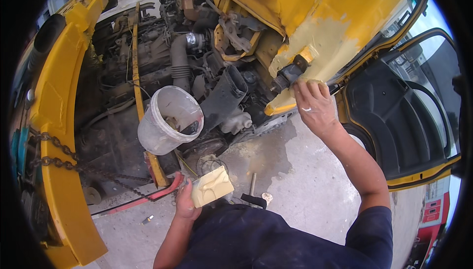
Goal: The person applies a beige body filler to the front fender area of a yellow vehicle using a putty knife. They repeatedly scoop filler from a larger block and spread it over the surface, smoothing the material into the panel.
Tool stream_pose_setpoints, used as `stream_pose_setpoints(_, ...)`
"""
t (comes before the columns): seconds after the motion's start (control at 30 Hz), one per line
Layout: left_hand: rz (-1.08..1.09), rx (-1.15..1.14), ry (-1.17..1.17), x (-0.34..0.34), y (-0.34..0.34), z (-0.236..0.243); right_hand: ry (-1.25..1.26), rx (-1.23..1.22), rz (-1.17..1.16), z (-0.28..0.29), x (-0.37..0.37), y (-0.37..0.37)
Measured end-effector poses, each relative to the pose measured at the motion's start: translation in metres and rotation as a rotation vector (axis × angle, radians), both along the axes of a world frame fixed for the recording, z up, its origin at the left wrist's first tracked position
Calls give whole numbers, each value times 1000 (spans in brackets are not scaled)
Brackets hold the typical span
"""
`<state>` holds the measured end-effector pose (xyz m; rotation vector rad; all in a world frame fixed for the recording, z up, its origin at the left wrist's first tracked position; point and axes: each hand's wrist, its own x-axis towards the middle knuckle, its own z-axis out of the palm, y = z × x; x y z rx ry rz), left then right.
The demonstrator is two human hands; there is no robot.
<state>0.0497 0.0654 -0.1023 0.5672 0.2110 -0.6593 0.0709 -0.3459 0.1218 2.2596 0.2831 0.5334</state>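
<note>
My left hand is closed around the handle end of a putty board, a flat, roughly square plate. Thick cream-coloured putty covers its face. My right hand is raised to the lower edge of a yellow truck cab panel, fingers bent and pressed together. What it grips is mostly hidden behind the fingers. White smears mark the back of this hand. Cream putty is spread over the panel above it. A dark bracket sticks out of the panel just left of my fingers.
A dirty white bucket stands among the exposed engine parts. A yellow beam with a rusty chain rises at left. The open cab door is at right. A red bar crosses near my left hand.
</note>
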Motion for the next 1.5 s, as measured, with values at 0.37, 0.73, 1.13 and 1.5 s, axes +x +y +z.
stream_pose_setpoints(0.37, -50, -49, -34, -1, -6, -19, 76, -32, -29, -18, 9, -9)
stream_pose_setpoints(0.73, -32, -9, -38, -5, -3, -9, 230, 91, 0, -47, -20, -9)
stream_pose_setpoints(1.13, -171, 46, -102, 5, -10, -17, -206, 172, 12, 29, -26, -6)
stream_pose_setpoints(1.5, -60, 34, -88, -3, -11, -11, 80, 258, 29, -37, -42, -21)
